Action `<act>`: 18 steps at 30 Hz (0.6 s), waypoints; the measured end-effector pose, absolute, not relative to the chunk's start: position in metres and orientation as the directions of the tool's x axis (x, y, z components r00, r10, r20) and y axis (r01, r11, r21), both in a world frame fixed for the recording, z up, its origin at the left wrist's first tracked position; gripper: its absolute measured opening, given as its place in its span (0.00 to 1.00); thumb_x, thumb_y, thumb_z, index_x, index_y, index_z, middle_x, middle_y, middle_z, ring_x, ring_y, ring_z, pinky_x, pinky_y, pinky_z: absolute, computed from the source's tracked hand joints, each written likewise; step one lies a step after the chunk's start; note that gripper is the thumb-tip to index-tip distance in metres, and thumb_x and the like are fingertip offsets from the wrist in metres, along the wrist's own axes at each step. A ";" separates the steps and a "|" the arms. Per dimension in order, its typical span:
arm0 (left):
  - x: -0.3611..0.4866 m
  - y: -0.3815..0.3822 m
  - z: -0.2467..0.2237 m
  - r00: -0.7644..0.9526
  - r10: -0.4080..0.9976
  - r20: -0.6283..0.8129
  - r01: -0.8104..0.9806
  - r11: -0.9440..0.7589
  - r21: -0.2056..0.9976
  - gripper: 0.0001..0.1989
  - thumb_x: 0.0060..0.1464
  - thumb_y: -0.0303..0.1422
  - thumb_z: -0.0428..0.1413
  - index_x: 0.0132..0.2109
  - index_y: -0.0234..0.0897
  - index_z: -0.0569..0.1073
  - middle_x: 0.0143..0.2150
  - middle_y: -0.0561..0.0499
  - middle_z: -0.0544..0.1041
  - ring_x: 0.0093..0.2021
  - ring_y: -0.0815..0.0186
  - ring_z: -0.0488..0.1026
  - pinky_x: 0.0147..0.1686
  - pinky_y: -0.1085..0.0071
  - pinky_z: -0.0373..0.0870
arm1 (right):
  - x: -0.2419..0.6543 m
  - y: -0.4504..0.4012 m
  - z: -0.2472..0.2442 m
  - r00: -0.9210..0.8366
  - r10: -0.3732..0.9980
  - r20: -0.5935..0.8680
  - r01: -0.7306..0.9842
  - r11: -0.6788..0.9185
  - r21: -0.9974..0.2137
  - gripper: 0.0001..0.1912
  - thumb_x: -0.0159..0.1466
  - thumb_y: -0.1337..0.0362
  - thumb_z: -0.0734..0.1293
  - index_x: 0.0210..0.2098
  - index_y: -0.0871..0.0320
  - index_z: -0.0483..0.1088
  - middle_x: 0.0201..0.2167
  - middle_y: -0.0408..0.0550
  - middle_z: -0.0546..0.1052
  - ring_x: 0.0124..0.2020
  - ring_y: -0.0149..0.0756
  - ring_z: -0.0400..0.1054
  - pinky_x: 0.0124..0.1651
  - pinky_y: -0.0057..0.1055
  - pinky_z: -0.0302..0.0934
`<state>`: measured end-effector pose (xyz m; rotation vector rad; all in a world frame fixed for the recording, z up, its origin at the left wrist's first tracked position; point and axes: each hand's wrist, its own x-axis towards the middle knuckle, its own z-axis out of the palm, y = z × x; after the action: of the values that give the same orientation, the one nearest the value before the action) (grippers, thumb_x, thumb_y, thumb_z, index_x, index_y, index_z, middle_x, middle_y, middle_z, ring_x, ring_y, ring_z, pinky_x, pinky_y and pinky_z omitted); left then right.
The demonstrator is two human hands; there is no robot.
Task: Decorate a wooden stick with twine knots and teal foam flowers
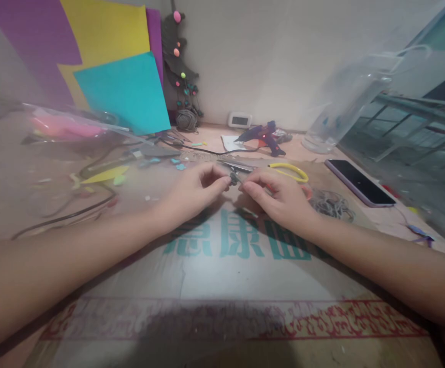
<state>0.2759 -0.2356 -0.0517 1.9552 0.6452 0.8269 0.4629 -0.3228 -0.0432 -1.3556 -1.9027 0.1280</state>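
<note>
I find the left hand [203,186] pinching a small dark grey piece [233,178], knobbly in outline, between thumb and forefinger. The piece sits in the narrow gap between both hands, above a printed sheet [222,281] with bold green characters and a red patterned border. The right hand [281,197] has its thumb and forefinger brought close together beside it; blur prevents me from telling whether they grip anything. Just right of that hand I record a loose tangle of grey yarn [331,205], soft and looped. Behind the fingers: a slim metal tool [241,166] and a smooth, curved yellow handle [302,174].
</note>
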 end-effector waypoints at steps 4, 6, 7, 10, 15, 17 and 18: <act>0.275 -0.232 -0.055 0.652 0.696 0.301 0.084 -0.461 0.883 0.08 0.60 0.35 0.56 0.36 0.36 0.73 0.35 0.51 0.77 0.35 0.67 0.73 0.37 0.70 0.67 | 0.466 -0.324 -0.037 -0.127 0.830 0.543 0.802 0.408 -0.437 0.10 0.70 0.59 0.63 0.36 0.56 0.71 0.31 0.44 0.77 0.33 0.34 0.70 0.38 0.32 0.61; 0.275 -0.232 -0.056 0.654 0.697 0.294 0.073 -0.445 0.892 0.08 0.60 0.36 0.56 0.36 0.36 0.73 0.35 0.51 0.77 0.35 0.67 0.73 0.37 0.70 0.67 | 0.467 -0.326 -0.032 -0.094 0.822 0.562 0.830 0.376 -0.412 0.10 0.70 0.59 0.62 0.35 0.56 0.70 0.29 0.44 0.76 0.32 0.34 0.69 0.36 0.31 0.60; 0.275 -0.231 -0.056 0.655 0.697 0.292 0.070 -0.440 0.895 0.08 0.60 0.36 0.56 0.36 0.36 0.73 0.35 0.51 0.77 0.35 0.67 0.73 0.37 0.70 0.67 | 0.467 -0.326 -0.028 -0.080 0.816 0.572 0.842 0.362 -0.399 0.09 0.69 0.60 0.62 0.35 0.56 0.69 0.29 0.44 0.75 0.32 0.34 0.69 0.36 0.31 0.60; 0.275 -0.231 -0.056 0.656 0.697 0.291 0.066 -0.437 0.897 0.08 0.61 0.36 0.56 0.37 0.36 0.73 0.35 0.51 0.77 0.35 0.66 0.73 0.37 0.70 0.68 | 0.471 -0.325 -0.017 -0.061 0.815 0.576 0.883 0.313 -0.350 0.07 0.67 0.61 0.64 0.34 0.55 0.70 0.31 0.45 0.77 0.34 0.37 0.70 0.38 0.33 0.62; 0.276 -0.232 -0.056 0.633 0.725 0.271 0.102 -0.426 0.899 0.08 0.60 0.37 0.57 0.36 0.36 0.73 0.34 0.51 0.77 0.34 0.66 0.73 0.36 0.69 0.68 | 0.495 -0.311 -0.002 -0.033 0.902 0.431 0.942 0.173 -0.288 0.05 0.64 0.63 0.66 0.36 0.55 0.75 0.36 0.48 0.80 0.37 0.41 0.72 0.40 0.37 0.64; 0.277 -0.232 -0.057 0.622 0.736 0.267 0.122 -0.428 0.896 0.09 0.59 0.37 0.57 0.35 0.37 0.72 0.34 0.51 0.77 0.34 0.66 0.73 0.37 0.69 0.68 | 0.512 -0.302 0.000 0.008 0.921 0.390 0.958 0.105 -0.267 0.06 0.63 0.62 0.66 0.36 0.55 0.75 0.37 0.49 0.80 0.37 0.42 0.73 0.39 0.37 0.65; 0.277 -0.232 -0.057 0.619 0.738 0.269 0.128 -0.432 0.893 0.09 0.59 0.38 0.57 0.35 0.37 0.73 0.34 0.51 0.77 0.34 0.66 0.73 0.37 0.68 0.68 | 0.520 -0.298 -0.001 0.032 0.919 0.392 0.965 0.073 -0.251 0.07 0.63 0.61 0.67 0.37 0.56 0.75 0.37 0.50 0.80 0.37 0.43 0.73 0.39 0.38 0.65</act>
<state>0.2766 -0.2316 -0.0568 1.9167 0.6878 0.8295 0.5202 -0.2980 -0.0007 -1.8638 -1.9046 -0.1341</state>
